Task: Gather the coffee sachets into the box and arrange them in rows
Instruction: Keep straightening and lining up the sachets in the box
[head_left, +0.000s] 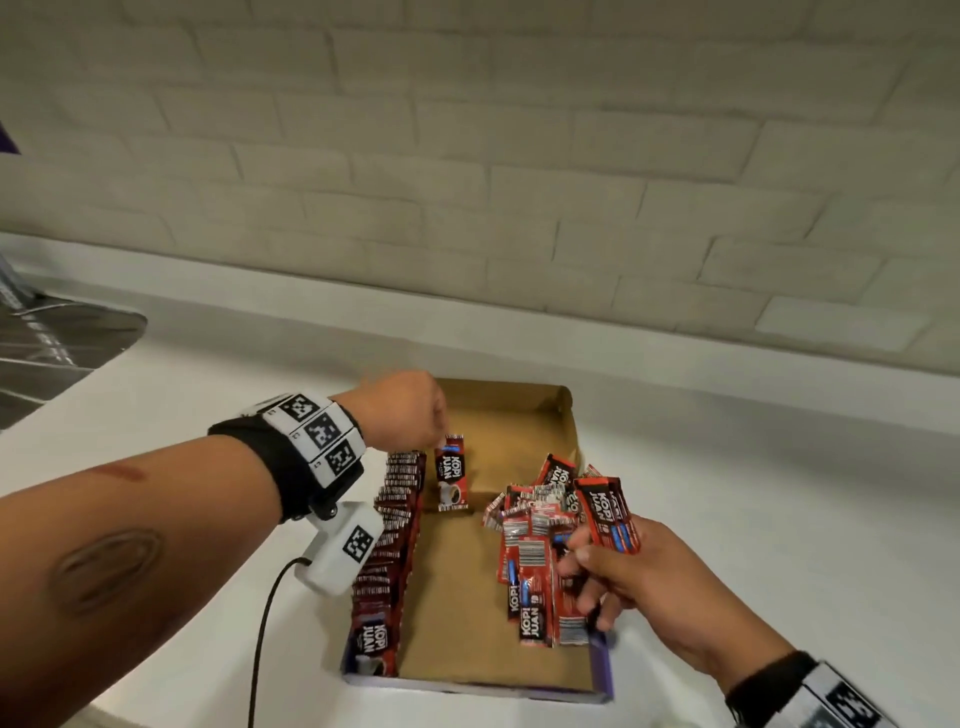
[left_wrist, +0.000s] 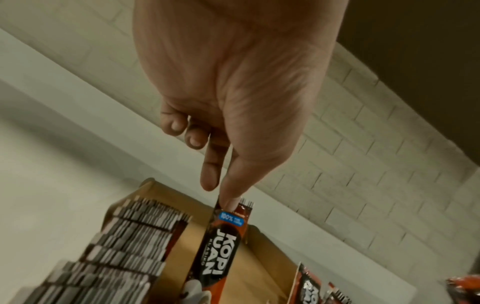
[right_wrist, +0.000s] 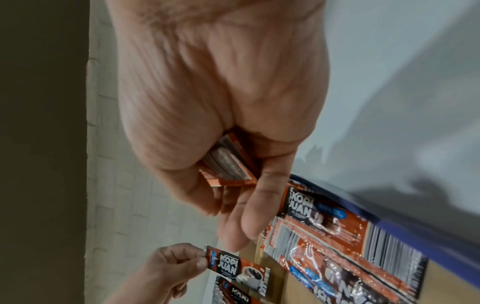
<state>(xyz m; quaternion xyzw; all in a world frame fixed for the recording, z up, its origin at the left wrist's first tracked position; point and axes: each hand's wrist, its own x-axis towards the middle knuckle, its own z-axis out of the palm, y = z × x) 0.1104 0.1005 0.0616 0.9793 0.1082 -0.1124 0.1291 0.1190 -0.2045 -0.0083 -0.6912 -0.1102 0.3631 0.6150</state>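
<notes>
An open cardboard box (head_left: 483, 654) lies on the white counter. A tidy row of upright red-and-black coffee sachets (head_left: 387, 540) fills its left side. My left hand (head_left: 415, 410) pinches one sachet (head_left: 451, 478) by its top edge (left_wrist: 231, 207) and holds it upright over the box's far middle; the same sachet (right_wrist: 233, 269) shows in the right wrist view. A loose pile of sachets (head_left: 530, 566) lies on the box's right side. My right hand (head_left: 613, 566) grips a small bundle of sachets (head_left: 608, 514) above that pile, the bundle (right_wrist: 228, 164) sitting in the palm.
A brick-patterned wall (head_left: 519, 156) runs behind the counter. A metal sink (head_left: 47, 343) sits at the far left. A black cable (head_left: 265, 623) hangs from the left wrist camera down toward the counter's front edge. Bare cardboard floor (head_left: 457, 587) shows between the row and the pile.
</notes>
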